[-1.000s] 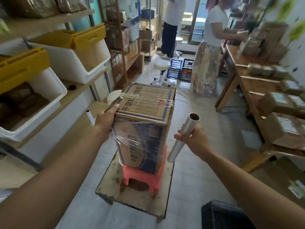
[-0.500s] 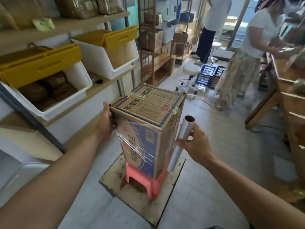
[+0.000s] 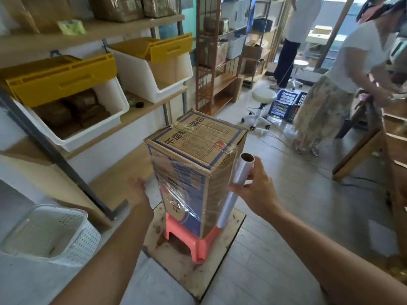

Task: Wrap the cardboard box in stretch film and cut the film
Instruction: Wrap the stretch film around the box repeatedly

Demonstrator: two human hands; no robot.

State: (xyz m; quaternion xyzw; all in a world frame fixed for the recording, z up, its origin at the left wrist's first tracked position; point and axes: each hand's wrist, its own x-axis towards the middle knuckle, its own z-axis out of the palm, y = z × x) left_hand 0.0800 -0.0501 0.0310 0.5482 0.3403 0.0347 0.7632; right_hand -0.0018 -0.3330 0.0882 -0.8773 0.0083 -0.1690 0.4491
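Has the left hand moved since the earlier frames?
Yes. The left hand has dropped from the top edge of the cardboard box to mid-height, nearer the pink stool.

I see a tall brown cardboard box with blue print [image 3: 193,148], partly wrapped in clear film [image 3: 176,190], standing on a small pink plastic stool [image 3: 199,246] on a square wooden board [image 3: 222,263]. The right hand [image 3: 258,191] grips a silvery stretch film roll [image 3: 239,177] upright against the box's right edge. The left hand [image 3: 137,191], blurred, is just beside its left face.
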